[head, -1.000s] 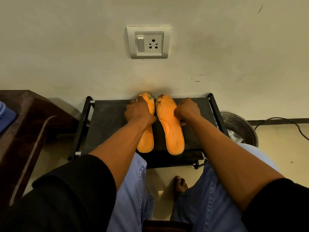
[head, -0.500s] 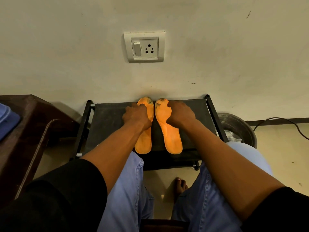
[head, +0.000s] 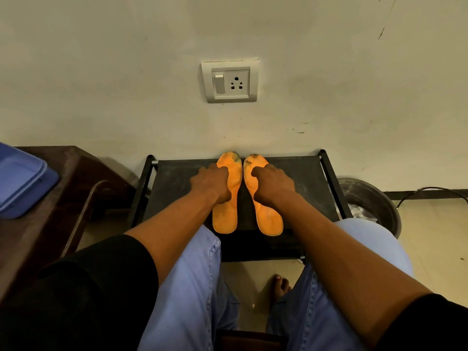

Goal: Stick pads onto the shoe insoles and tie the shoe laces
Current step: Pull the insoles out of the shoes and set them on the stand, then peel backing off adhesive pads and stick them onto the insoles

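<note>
Head view: right hand (head: 272,184) shifted farther onto right insole (head: 268,216).

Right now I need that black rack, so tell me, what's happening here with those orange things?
A seated person is working on two orange insoles laid side by side, toes to the wall, on the black rack. The left hand rests on the left insole, the right hand on the right insole, fingers bent down onto the forefoot areas. No pads or shoes are visible, so whether pads are stuck on cannot be told.
</note>
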{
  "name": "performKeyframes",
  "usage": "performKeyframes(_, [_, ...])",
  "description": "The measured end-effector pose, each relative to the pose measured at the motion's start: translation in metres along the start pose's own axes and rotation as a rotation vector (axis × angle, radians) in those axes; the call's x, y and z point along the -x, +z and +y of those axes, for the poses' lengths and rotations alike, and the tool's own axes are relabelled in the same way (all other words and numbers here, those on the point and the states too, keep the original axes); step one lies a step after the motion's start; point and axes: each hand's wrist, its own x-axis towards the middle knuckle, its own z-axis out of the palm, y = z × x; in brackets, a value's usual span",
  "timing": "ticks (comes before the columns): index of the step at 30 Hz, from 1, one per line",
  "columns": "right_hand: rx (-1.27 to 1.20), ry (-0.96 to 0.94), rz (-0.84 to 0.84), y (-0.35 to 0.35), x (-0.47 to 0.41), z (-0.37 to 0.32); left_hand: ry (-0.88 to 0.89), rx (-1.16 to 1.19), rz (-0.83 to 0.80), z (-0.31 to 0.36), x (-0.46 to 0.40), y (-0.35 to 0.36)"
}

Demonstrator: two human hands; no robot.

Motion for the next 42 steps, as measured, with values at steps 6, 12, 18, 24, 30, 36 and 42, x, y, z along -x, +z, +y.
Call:
performKeyframes(6, [-0.226, -0.166, 0.187, -0.018, 0.026, -0.034, 0.026, 0.069, 0.184, -0.040, 0.049, -0.027])
performKeyframes(12, [-0.223, -0.347, 0.201, -0.050, 0.064, -0.092, -0.033, 0.012, 0.255, -0.105, 0.130, -0.071])
performKeyframes(18, [-0.290, -0.554, 0.209, -0.078, 0.101, -0.180, -0.131, 0.040, 0.353, -0.174, 0.221, -0.105])
performKeyframes(24, [-0.241, -0.727, 0.137, -0.067, 0.126, -0.269, -0.333, 0.126, 0.450, -0.267, 0.287, -0.106])
performKeyframes(30, [-0.159, -0.862, 0.085, -0.031, 0.133, -0.346, -0.524, 0.157, 0.473, -0.342, 0.306, -0.082])
performKeyframes(36, [-0.126, -0.910, 0.054, 0.004, 0.129, -0.392, -0.578, 0.201, 0.328, -0.389, 0.291, -0.061])
performKeyframes(42, [-0.246, -0.813, 0.205, 0.028, 0.121, -0.414, -0.604, 0.135, 0.265, -0.403, 0.273, -0.060])
